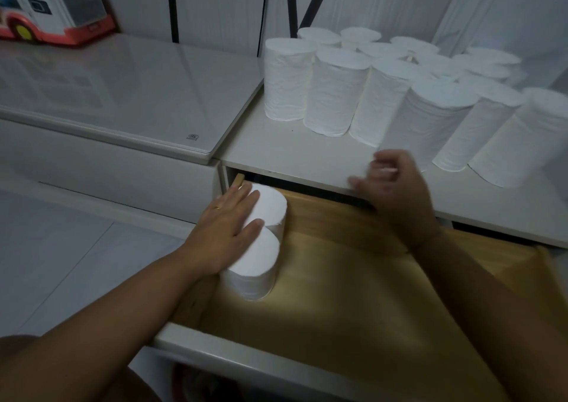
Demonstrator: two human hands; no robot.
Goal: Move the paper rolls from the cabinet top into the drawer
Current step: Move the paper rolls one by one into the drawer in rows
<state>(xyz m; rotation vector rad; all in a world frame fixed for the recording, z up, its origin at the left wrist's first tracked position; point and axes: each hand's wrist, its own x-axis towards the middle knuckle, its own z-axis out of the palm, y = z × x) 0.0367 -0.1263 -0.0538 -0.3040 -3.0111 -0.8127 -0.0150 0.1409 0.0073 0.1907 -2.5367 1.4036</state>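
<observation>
Left hand (227, 232) lies flat on two rolls (270, 206) in drawer (353, 294); right hand (392, 188) loosely curled, empty

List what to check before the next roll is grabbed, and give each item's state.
1. Drawer open, with bare floor to the right of the stored rolls: ok.
2. Stored rolls, two, upright in the drawer's back left corner: ok.
3. Left hand rests flat on the stored rolls: ok.
4. Right hand empty, over the cabinet top's front edge: ok.
5. Top rolls standing upright, front row nearest the right hand: ok.
6. Right hand touching a top roll: cannot tell, blurred.
</observation>
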